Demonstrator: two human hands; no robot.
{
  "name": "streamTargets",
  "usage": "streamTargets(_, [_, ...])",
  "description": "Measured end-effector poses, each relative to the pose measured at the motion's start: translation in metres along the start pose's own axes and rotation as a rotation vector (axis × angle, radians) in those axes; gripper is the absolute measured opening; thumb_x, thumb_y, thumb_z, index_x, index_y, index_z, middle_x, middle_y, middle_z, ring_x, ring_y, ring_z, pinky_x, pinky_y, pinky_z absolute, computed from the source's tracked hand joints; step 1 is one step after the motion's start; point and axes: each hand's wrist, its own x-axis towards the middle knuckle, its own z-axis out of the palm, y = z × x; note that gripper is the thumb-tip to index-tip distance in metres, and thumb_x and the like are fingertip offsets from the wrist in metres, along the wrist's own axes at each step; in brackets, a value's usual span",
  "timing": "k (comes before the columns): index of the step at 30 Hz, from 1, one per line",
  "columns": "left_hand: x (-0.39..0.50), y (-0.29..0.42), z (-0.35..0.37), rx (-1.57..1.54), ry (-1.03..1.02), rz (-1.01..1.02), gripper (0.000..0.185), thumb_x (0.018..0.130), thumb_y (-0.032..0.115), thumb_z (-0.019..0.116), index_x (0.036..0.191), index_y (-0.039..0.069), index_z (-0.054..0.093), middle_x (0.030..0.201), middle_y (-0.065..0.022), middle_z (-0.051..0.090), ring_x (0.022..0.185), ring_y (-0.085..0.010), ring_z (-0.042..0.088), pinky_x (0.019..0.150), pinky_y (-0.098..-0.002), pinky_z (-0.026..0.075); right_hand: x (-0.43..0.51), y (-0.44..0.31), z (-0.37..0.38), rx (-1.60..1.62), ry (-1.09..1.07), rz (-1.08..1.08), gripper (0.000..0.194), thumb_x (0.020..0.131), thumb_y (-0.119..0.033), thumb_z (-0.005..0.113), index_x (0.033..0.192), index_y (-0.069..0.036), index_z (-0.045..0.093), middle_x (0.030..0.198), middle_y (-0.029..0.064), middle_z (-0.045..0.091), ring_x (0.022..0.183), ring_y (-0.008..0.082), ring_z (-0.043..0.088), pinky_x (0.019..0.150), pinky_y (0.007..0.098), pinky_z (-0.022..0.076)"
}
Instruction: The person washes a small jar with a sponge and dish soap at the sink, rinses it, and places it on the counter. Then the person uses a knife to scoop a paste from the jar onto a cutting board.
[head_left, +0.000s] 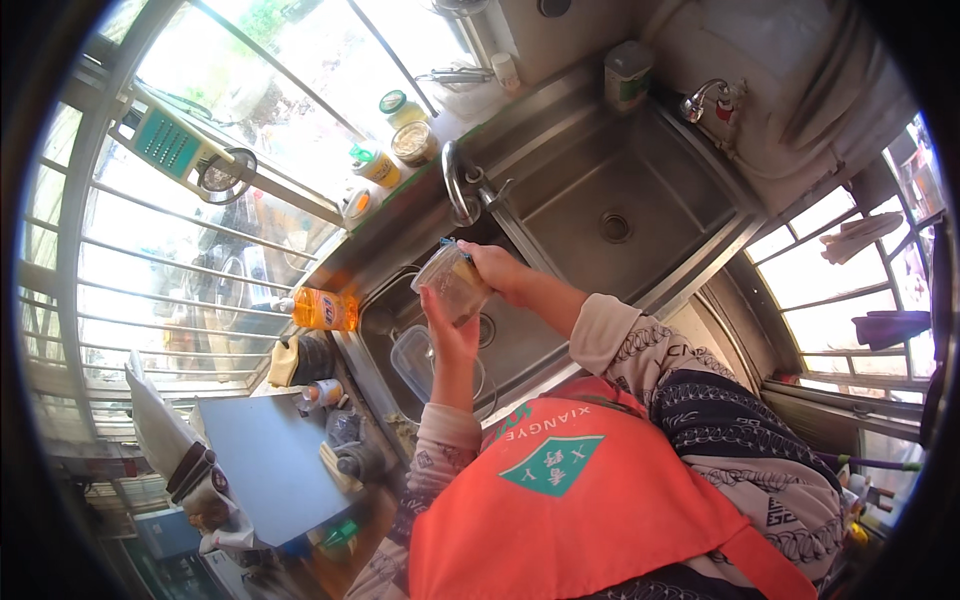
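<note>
Over the left sink basin (517, 364), both hands are on a translucent plastic container (450, 289), which is tilted. My left hand (453, 337) grips its lower side, with the thumb along the wall. My right hand (496, 271) holds the container near the rim; some of its fingers are hidden. A small blue item (448, 242) shows at the rim, and a yellowish patch appears by the right fingers; I cannot tell what either is. Below my left hand, a clear plastic tub or lid (411, 361) lies in the basin. The faucet (454, 184) stands just beyond the container.
A second steel basin (600, 187) lies to the right. An orange detergent bottle (325, 309) stands at the left edge. Several jars, including a green-lidded one (402, 107), line the windowsill. A wall tap (701, 101) and a plastic canister (628, 73) are at the far right.
</note>
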Motion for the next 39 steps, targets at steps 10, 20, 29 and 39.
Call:
streamTargets(10, [0.026,-0.006,-0.009,0.236,0.191,0.128,0.049,0.09,0.03,0.077,0.127,0.008,0.054,0.109,-0.0039,0.066,0.092,-0.015,0.067,0.073,-0.0297,0.057,-0.04,0.043,0.03,-0.648,0.514,-1.028,0.047,0.106,-0.033,0.039,0.121,0.005,0.062,0.129,0.0274,0.063,0.119,0.0444,0.06,0.099,0.0505,0.0449])
streamTargets(20, [0.033,-0.018,-0.015,0.351,0.146,0.337,0.06,0.085,0.012,0.081,0.134,0.004,0.047,0.123,-0.0093,0.06,0.108,-0.0208,0.062,0.091,-0.0338,0.054,0.005,0.032,0.02,0.696,0.253,0.053,0.035,0.105,-0.031,0.043,0.109,-0.002,0.063,0.098,0.0083,0.066,0.093,0.0223,0.065,0.082,0.0404,0.0523])
streamTargets(29, [0.049,-0.021,-0.018,0.553,0.164,0.489,0.073,0.075,0.01,0.089,0.133,0.0,0.046,0.122,-0.0104,0.059,0.109,-0.0184,0.059,0.097,-0.033,0.049,-0.032,0.026,0.028,0.757,0.246,0.055,0.027,0.107,-0.027,0.048,0.109,-0.003,0.061,0.102,0.0095,0.066,0.09,0.0225,0.064,0.084,0.0424,0.0529])
streamTargets(39, [0.023,-0.014,-0.007,0.964,0.219,0.673,0.089,0.064,0.017,0.094,0.136,0.002,0.044,0.125,-0.011,0.058,0.113,-0.0217,0.059,0.1,-0.0353,0.047,-0.043,0.042,-0.007,0.506,0.084,0.135,0.032,0.105,-0.035,0.054,0.111,-0.006,0.065,0.1,0.0097,0.07,0.087,0.0243,0.07,0.076,0.0437,0.0617])
